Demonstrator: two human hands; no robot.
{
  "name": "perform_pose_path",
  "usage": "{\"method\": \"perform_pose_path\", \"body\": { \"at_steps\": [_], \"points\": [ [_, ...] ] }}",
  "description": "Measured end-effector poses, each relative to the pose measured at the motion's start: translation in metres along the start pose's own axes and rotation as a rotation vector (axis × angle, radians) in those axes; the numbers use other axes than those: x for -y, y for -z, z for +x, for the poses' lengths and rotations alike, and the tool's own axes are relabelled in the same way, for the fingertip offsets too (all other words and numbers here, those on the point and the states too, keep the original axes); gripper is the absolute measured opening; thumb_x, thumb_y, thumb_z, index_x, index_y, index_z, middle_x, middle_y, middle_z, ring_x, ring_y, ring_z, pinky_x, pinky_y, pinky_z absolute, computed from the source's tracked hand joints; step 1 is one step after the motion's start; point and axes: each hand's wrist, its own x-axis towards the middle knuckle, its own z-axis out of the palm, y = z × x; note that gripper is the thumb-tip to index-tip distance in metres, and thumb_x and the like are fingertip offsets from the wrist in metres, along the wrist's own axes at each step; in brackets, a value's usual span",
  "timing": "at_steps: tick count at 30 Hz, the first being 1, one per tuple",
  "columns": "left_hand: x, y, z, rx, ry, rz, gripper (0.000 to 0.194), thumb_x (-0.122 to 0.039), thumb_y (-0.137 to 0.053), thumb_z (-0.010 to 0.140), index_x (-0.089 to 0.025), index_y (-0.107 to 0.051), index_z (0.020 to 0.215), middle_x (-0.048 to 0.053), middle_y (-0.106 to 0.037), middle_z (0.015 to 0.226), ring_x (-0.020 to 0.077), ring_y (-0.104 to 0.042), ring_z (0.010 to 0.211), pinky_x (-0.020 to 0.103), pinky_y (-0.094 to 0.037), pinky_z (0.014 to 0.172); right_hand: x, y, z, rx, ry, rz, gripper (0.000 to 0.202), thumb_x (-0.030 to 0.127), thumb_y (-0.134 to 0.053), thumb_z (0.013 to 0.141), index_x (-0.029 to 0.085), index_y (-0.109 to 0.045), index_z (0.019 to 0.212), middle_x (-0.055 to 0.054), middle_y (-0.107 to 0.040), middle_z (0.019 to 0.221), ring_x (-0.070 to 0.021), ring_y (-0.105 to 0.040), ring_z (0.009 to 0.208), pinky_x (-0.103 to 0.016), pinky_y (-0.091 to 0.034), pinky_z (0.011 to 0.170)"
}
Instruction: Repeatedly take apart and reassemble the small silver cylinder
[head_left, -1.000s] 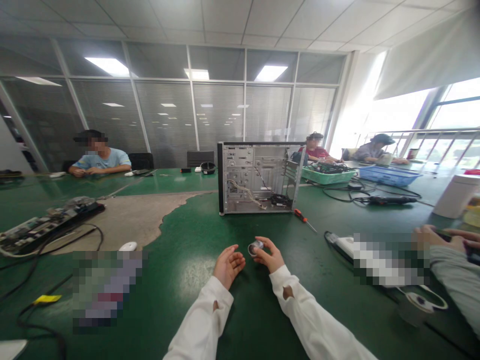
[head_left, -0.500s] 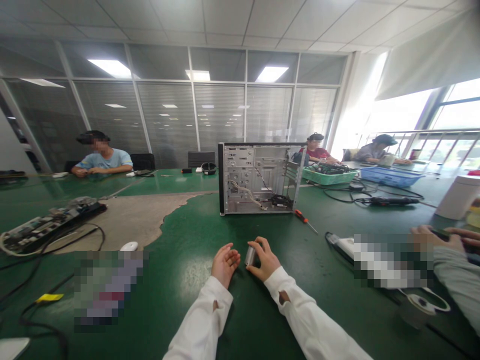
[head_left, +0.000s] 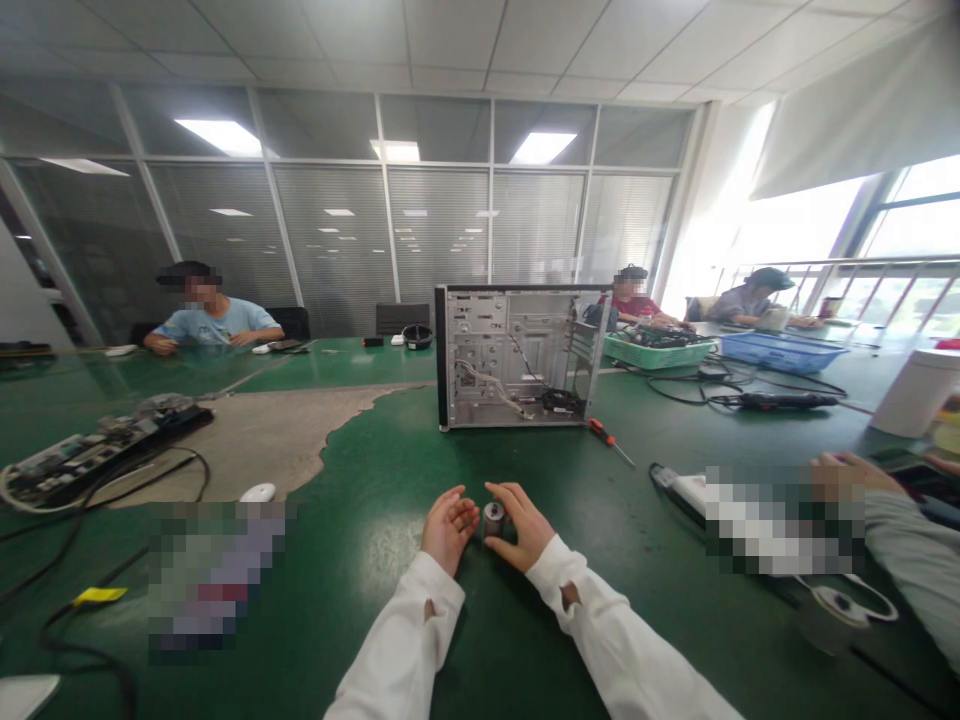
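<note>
1. Since half a second ago the right hand [head_left: 516, 524] has shifted a little toward the left of the frame and lowered the small silver metal cylinder [head_left: 493, 518], which now stands upright on the green table [head_left: 360, 560], just below the frame's centre; a second ago it was held tilted, its end facing the camera.
2. Right hand: curled round the cylinder, thumb below it and fingers arched over its top and right side, so it has a light hold on it.
3. Left hand [head_left: 448, 524]: palm up, fingers loosely curled and half open, holding nothing; its fingertips lie just beside the cylinder on the left, and whether they touch it cannot be told.
4. Both wrists wear white sleeves that enter from the bottom edge.
5. Above the hands, at the centre of the frame, stands an open computer case [head_left: 517, 356], its side panel off and wiring visible inside.
6. A red-handled screwdriver [head_left: 609, 440] lies just right of the case's lower corner.
7. At middle left lie a white mouse [head_left: 256, 492] and, further left, a circuit board with cables [head_left: 90, 452].
8. At the right edge another person's hand [head_left: 844, 478] rests on the table.
9. Three other people sit along the far side.
</note>
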Motion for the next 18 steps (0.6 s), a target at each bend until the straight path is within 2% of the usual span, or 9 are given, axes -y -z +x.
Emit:
{"method": "perform_pose_path", "body": {
  "at_steps": [4,7,10,14,18],
  "points": [
    [0.004,0.001,0.002,0.048,-0.088,0.160,0.031,-0.008,-0.048,0.058,-0.016,-0.050,0.087,0.001,-0.057,0.068,0.0124,-0.056,0.064,0.025,-0.044,0.060,-0.007,-0.005,-0.001,0.041,-0.082,0.045,0.064,0.023,-0.057,0.059,0.015,-0.032,0.118,-0.009,-0.045,0.102,-0.0186,-0.046,0.093,-0.032,-0.039,0.082],
    [0.010,0.000,0.002,0.190,-0.226,0.438,0.039,-0.001,-0.050,0.051,-0.016,-0.053,0.087,0.002,-0.058,0.076,0.0148,-0.055,0.075,0.026,-0.043,0.068,-0.011,-0.009,-0.001,0.062,-0.114,0.057,0.060,0.020,-0.056,0.056,0.016,-0.035,0.113,-0.009,-0.047,0.105,-0.0197,-0.047,0.094,-0.034,-0.038,0.082],
    [0.014,-0.002,-0.002,0.327,-0.351,0.705,0.044,0.000,-0.056,0.049,-0.018,-0.056,0.088,0.004,-0.057,0.089,0.0180,-0.051,0.087,0.028,-0.041,0.076,-0.013,-0.011,-0.001,0.062,-0.163,0.082,0.062,0.014,-0.053,0.053,0.018,-0.033,0.111,-0.005,-0.053,0.095,-0.0176,-0.052,0.085,-0.031,-0.041,0.075],
    [0.011,-0.006,-0.009,0.279,-0.471,0.852,0.034,-0.003,-0.060,0.051,-0.019,-0.059,0.082,0.004,-0.056,0.086,0.0194,-0.051,0.085,0.030,-0.039,0.077,-0.015,-0.013,-0.001,0.048,-0.146,0.114,0.067,0.012,-0.050,0.053,0.019,-0.026,0.115,-0.003,-0.054,0.089,-0.0141,-0.052,0.073,-0.028,-0.043,0.069],
    [0.001,-0.015,-0.017,0.195,-0.570,0.822,0.034,0.001,-0.062,0.046,-0.021,-0.061,0.071,0.002,-0.056,0.083,0.0206,-0.050,0.086,0.033,-0.036,0.084,-0.017,-0.015,-0.002,0.020,-0.127,0.105,0.070,0.011,-0.051,0.055,0.017,-0.024,0.119,-0.004,-0.050,0.093,-0.0121,-0.050,0.069,-0.028,-0.045,0.066]
  ]
}}
